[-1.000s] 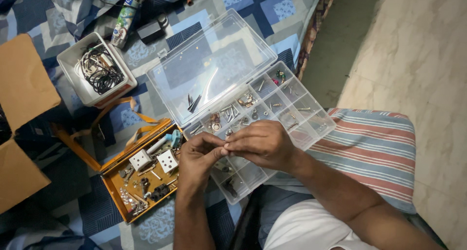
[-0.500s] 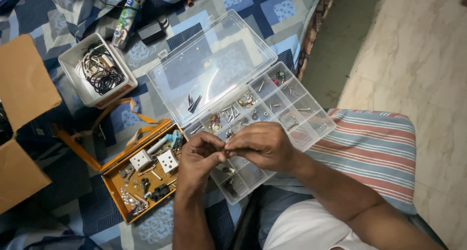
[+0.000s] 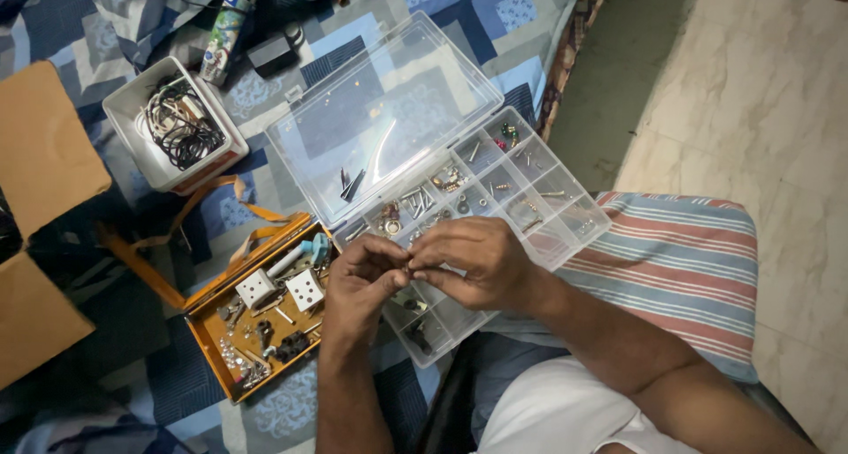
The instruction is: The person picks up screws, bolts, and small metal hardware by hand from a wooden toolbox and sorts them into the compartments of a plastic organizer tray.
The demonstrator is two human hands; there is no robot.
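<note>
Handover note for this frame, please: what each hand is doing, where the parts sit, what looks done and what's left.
Left hand and right hand: fingertips meet, pinching a small part too tiny to identify, above the clear compartment box.
Box lid open; screws and small hardware sorted in its cells.
Orange tray at left holds loose parts and two white blocks; white tub holds cables.
Left: tray parts remain unsorted, apparently.

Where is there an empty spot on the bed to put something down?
Bare quilt shows below the orange tray, and a small patch between the white tub and the clear organizer's lid. The striped cushion is free too. It is crowded where the left hand and right hand meet over the organizer's compartments.
</note>
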